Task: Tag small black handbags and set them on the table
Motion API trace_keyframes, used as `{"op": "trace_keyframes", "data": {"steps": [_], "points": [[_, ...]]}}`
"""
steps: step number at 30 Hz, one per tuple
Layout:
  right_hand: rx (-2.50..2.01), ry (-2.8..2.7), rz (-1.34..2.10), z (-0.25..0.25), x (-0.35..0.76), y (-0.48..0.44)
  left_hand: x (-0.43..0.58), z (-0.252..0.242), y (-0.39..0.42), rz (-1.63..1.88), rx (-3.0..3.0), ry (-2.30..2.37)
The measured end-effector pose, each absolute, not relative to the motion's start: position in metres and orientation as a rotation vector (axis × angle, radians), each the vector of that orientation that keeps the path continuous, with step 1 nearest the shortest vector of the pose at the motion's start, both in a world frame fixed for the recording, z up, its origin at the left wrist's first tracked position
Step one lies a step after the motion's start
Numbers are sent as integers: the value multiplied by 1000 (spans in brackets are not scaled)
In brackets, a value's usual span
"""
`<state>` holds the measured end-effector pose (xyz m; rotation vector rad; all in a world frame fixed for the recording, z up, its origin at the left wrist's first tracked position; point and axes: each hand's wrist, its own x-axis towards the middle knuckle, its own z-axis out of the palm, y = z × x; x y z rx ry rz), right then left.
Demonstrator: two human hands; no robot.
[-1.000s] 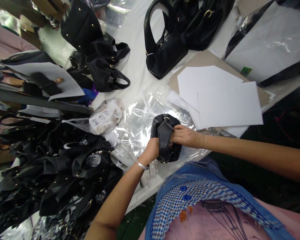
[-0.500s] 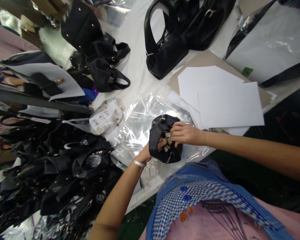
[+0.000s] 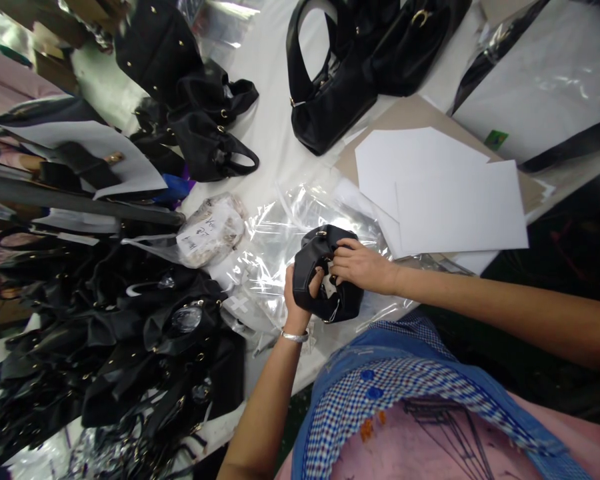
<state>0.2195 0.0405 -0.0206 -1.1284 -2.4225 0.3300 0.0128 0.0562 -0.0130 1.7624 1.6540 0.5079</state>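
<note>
A small black handbag with gold-coloured fittings is held over clear plastic sheeting near the table's front edge. My left hand grips its left side, the thumb reaching into the opening and the other fingers behind the bag. On the right, my right hand is closed over the bag's rim, its fingertips at the opening. Something pale shows inside the mouth, partly covered by my fingers. A thin white string hangs at the bag's lower edge.
Clear plastic sheeting lies under the bag. White paper sheets are at the right, black handbags behind. A plastic-wrapped bundle lies to the left, beside a large pile of black bags. A metal pole juts in from the left.
My left hand has shifted from inside the opening to around the bag's left side. My right fingers have moved slightly left over the rim. The bag has turned a little.
</note>
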Motion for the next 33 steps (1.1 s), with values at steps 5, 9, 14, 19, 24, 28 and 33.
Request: {"op": "trace_keyframes", "data": {"steps": [5,9,14,19,24,28,33], "points": [[-1284,-2363,395,-22,210,39,17,-14,56,511,1780,1645],[-1413,-2270,431,-25,206,35,21,-4,52,532,1748,1645],[-1460,-2200,546,-24,198,32,23,-1,52,524,1763,1600],[-1562,-2084,596,-28,188,31,15,3,57,443,1663,1499],[-1664,-1997,603,-31,181,32,9,5,58,376,1587,1441],[-1660,-1902,662,-36,177,31,10,3,53,310,1692,1478],[-1607,-1815,720,-42,170,29,10,0,49,311,1665,1480]]}}
